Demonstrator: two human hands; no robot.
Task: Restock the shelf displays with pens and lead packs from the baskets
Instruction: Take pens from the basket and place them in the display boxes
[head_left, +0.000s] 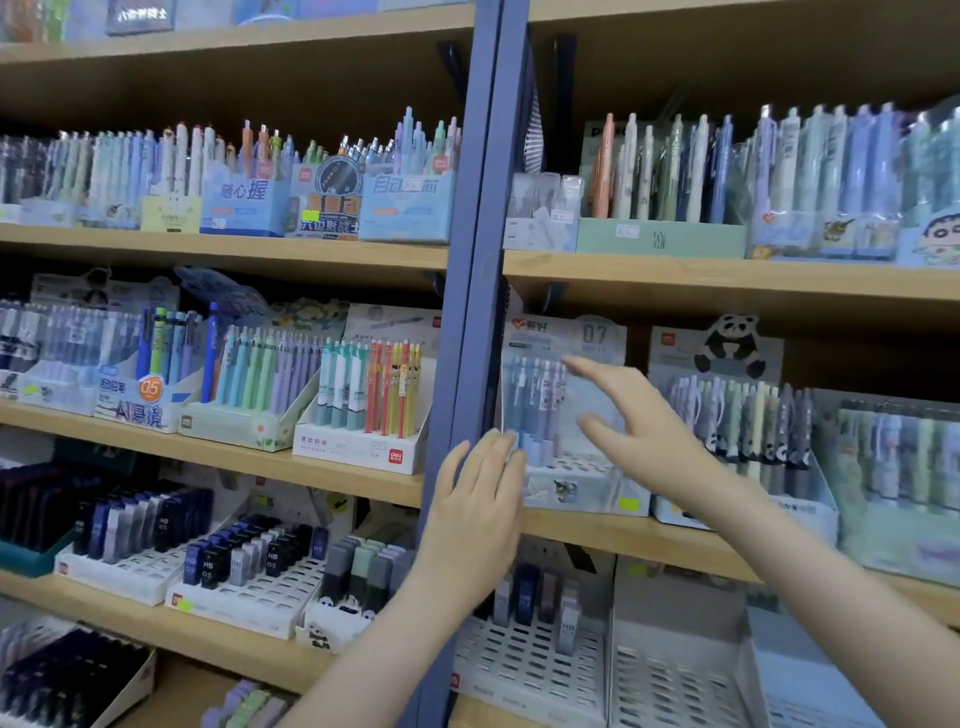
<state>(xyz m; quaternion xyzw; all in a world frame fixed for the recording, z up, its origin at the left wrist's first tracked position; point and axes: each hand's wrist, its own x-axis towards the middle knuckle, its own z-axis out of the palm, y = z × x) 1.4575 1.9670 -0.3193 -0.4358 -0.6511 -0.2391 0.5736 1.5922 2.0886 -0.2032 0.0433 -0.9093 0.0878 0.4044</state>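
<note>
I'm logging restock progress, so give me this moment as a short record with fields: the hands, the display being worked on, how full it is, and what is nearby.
left hand: open, fingers flat at the left edge of the 0.7 pen display, beside the blue post
right hand: open, fingers spread in front of the display, holding nothing
display fill: pens at the left, empty holes at the front right
right neighbour: panda display, well stocked
shelf below: lead tray, mostly empty, a few packs at the back
</note>
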